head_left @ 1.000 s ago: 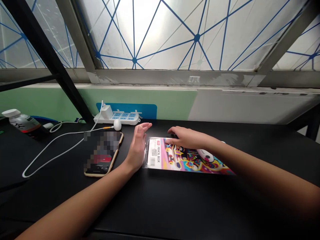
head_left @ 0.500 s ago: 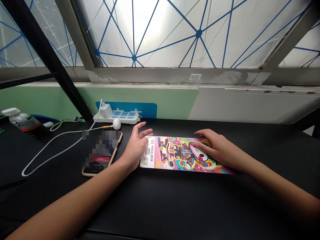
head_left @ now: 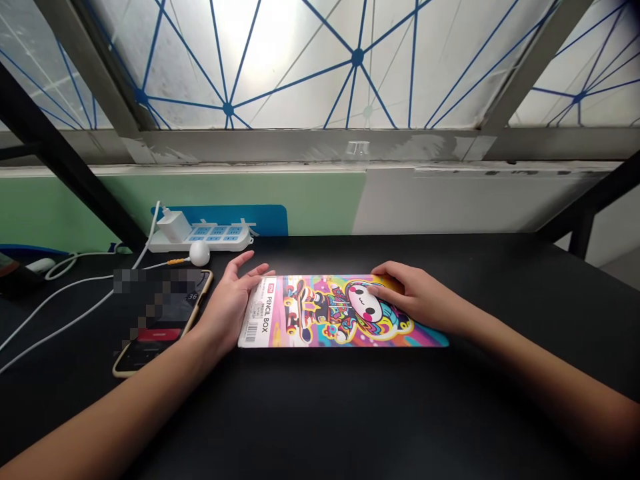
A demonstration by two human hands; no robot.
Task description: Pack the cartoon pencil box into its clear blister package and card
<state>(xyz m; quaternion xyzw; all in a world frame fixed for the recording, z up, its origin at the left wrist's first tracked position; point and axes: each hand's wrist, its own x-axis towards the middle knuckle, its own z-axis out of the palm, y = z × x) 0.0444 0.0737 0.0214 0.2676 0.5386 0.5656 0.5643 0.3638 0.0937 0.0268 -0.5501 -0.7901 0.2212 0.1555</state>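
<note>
A colourful pencil box [head_left: 320,312], printed with a cartoon figure on a skateboard, lies lengthwise between my two hands. Its white end, with "PENCIL BOX" and a barcode, points left. My left hand [head_left: 233,300] holds that end, thumb by the far corner, index finger stretched out past it. Towards the other end, my right hand [head_left: 425,293] grips the box, its thumb on the printed face and its fingers over the far edge. The undersides of the fingers are hidden.
Left of the box lies a phone [head_left: 165,327], partly blurred out, by my left forearm. Behind it are a white power strip [head_left: 220,235] with a plugged-in charger [head_left: 174,225] and white cables [head_left: 65,323]. A dark bottle [head_left: 20,277] is cut off at the left edge.
The camera view has shifted, so the desk items appear further left. The box appears slightly nearer and more level, with both hands still at it. My right hand looks little changed.
</note>
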